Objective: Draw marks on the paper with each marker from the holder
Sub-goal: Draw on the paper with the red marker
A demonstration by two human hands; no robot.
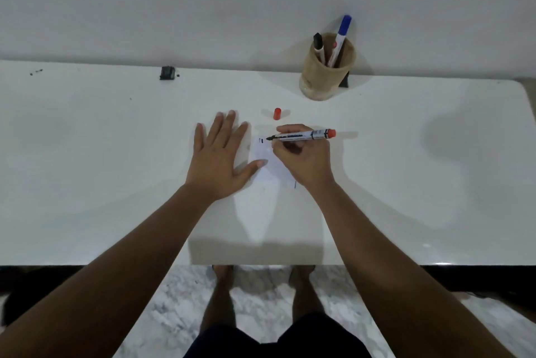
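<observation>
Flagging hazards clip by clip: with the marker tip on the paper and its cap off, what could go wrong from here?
1. The paper is small, pinned only at its left edge by the left hand; a stroke could shift it or run onto the white table.
2. The loose red cap lies untended beyond the paper and could roll or get knocked away.
3. The right hand covers much of the paper and may smear fresh ink from the marker.

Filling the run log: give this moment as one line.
right hand: red marker tip on paper | left hand: flat, steadying paper | red cap: off, on table | holder: markers remain
</observation>
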